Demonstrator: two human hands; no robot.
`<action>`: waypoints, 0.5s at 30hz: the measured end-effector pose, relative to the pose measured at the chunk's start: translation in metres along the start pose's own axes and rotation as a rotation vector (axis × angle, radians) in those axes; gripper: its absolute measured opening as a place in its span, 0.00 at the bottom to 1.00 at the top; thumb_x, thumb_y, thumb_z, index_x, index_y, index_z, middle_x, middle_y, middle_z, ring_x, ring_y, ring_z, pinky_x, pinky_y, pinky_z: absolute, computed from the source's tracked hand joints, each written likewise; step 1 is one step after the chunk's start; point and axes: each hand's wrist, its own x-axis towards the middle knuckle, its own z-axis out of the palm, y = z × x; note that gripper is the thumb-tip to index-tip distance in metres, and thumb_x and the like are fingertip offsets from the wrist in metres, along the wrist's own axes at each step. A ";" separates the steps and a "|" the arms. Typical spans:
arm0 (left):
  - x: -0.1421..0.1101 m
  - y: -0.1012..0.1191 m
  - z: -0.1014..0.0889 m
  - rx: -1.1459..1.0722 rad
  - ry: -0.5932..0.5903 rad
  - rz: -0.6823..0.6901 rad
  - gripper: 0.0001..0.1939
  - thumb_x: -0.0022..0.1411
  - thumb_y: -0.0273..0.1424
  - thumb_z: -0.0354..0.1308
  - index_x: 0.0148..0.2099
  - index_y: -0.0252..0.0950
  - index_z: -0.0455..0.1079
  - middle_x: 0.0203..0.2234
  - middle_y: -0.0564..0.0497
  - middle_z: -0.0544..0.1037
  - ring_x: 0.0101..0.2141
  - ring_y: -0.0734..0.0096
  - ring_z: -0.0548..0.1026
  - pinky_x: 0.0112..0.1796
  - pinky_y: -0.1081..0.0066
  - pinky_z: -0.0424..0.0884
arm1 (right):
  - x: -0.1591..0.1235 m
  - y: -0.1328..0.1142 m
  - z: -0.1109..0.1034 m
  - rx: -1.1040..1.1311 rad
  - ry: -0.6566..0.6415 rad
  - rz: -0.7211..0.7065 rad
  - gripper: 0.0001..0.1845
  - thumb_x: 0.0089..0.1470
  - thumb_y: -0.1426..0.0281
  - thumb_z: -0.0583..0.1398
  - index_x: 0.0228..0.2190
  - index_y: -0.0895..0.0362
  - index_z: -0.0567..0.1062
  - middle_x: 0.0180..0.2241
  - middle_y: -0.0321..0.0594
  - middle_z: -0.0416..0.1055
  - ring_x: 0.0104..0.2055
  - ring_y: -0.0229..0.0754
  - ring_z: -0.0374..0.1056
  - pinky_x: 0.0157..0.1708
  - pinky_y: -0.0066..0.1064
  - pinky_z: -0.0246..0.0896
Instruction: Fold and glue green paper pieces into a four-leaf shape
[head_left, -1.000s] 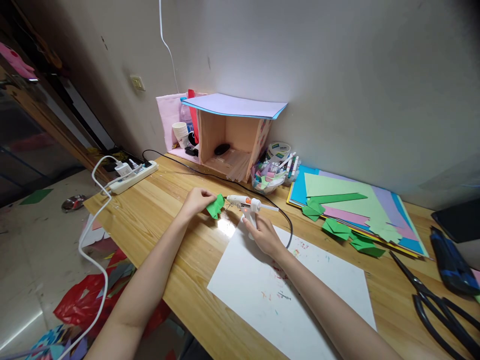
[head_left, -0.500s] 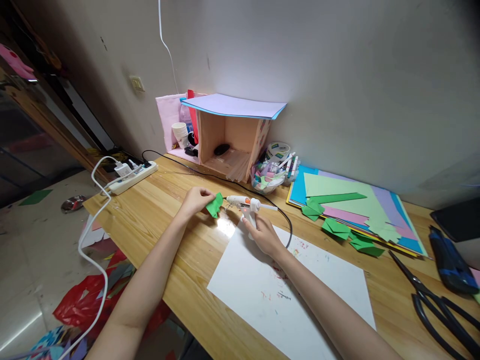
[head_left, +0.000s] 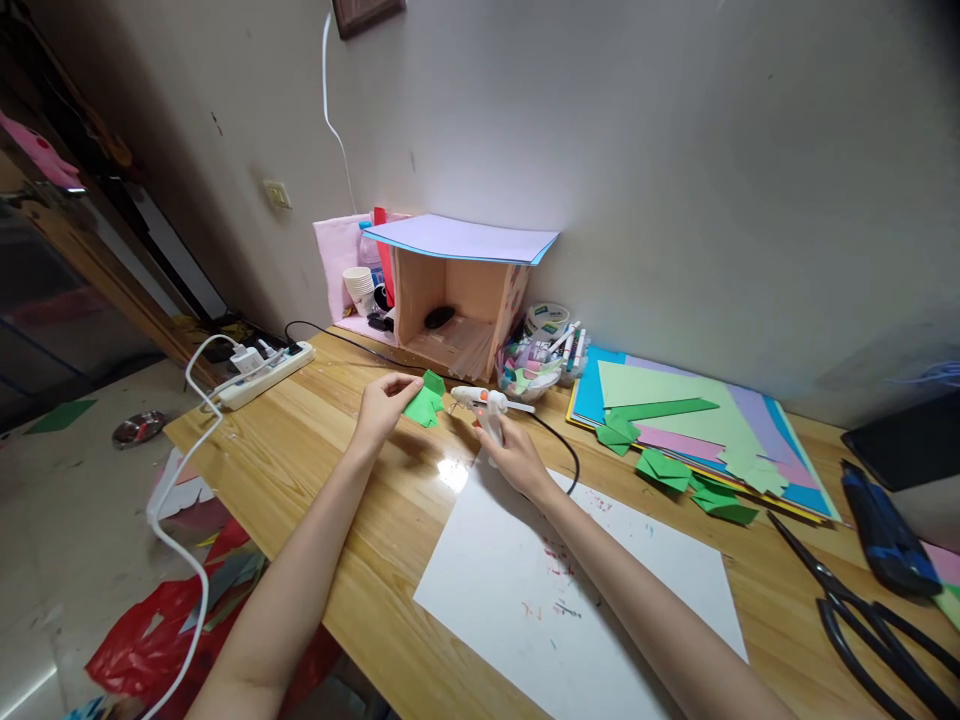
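Note:
Between the fingertips of my left hand [head_left: 385,405] is a piece of folded green paper [head_left: 426,402], held just above the wooden table. My right hand [head_left: 517,458] is wrapped round the handle of a white hot glue gun [head_left: 489,402]. Its nozzle points left toward the green paper, with a small gap between them. A glue stick [head_left: 520,407] pokes out of the gun's back, and a black cord runs from its handle. Under my right forearm lies a white sheet [head_left: 480,590] with coloured marks.
Folded green paper pieces [head_left: 664,469] lie by a stack of coloured paper [head_left: 810,470] on the right. Black scissors [head_left: 844,590] and a blue-black tool [head_left: 885,530] are nearer. Behind stand a cardboard box [head_left: 457,300] and a tub of markers [head_left: 532,365]. A power strip [head_left: 266,376] sits at the left edge.
The green paper has turned in my left fingers and shows more of its flat face. The glue gun stays close to it. The whole view has tilted slightly upward.

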 end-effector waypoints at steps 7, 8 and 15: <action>-0.025 0.027 0.011 -0.271 -0.004 0.088 0.13 0.48 0.38 0.61 0.32 0.33 0.72 0.27 0.50 0.77 0.29 0.72 0.73 0.32 0.75 0.69 | 0.033 -0.002 0.023 -0.283 -0.065 -0.130 0.07 0.51 0.69 0.53 0.30 0.58 0.69 0.30 0.40 0.68 0.33 0.42 0.60 0.35 0.31 0.53; -0.030 0.029 0.014 -0.279 -0.010 0.097 0.12 0.48 0.37 0.61 0.31 0.33 0.72 0.26 0.51 0.77 0.29 0.72 0.73 0.32 0.75 0.69 | 0.030 -0.003 0.022 -0.301 -0.072 -0.126 0.07 0.51 0.68 0.53 0.31 0.58 0.68 0.31 0.41 0.68 0.34 0.43 0.60 0.36 0.31 0.53; -0.061 0.039 0.040 -0.245 -0.059 0.058 0.11 0.47 0.37 0.62 0.30 0.34 0.72 0.28 0.49 0.78 0.31 0.68 0.75 0.32 0.73 0.71 | -0.031 -0.016 -0.014 -0.167 0.093 -0.085 0.13 0.57 0.64 0.49 0.39 0.57 0.67 0.39 0.47 0.66 0.43 0.48 0.58 0.44 0.40 0.52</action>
